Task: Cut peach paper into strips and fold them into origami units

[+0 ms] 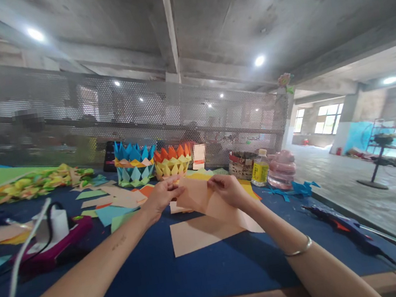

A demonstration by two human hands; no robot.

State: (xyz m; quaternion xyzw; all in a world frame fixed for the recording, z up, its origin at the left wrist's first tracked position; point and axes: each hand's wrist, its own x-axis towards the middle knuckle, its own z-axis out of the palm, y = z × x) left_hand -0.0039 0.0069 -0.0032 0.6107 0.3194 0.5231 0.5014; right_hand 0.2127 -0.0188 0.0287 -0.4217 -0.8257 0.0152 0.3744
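Note:
Both my hands hold one peach sheet of paper (205, 200) up above the blue table (186, 273). My left hand (162, 196) pinches its upper left corner with closed fingers. My right hand (229, 189) pinches the upper right edge, and a thin bracelet shows on that wrist. The sheet hangs down and to the right over my right forearm. A second peach sheet (198, 233) lies flat on the table just below the hands.
Two folded paper crowns, one blue (134, 165) and one orange-yellow (172, 162), stand at the back by a mesh screen. Loose coloured sheets (116, 199) lie left of centre. A glue gun (336, 225) lies right; a bottle (260, 168) and pink jar (281, 170) stand behind.

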